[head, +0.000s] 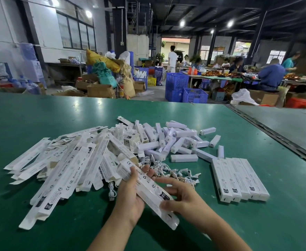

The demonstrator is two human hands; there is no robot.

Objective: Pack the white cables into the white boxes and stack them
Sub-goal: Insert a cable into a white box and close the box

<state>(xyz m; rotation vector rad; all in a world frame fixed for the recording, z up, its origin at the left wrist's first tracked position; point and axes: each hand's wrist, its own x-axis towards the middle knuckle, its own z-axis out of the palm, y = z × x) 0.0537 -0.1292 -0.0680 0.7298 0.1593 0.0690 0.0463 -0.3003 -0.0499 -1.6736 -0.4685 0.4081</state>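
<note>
Near the front edge of the green tabletop (257,223), we hold a long white box (148,192) slantwise: our left hand (130,198) wraps its middle, our right hand (181,198) pinches its near end. Loose white cables (174,172) lie just beyond, five packed boxes (240,180) rightward. Workers sit far behind.

My one head camera looked forward and down, close over the hands (154,194) and green tabletop (39,120), workshop beyond.
</note>
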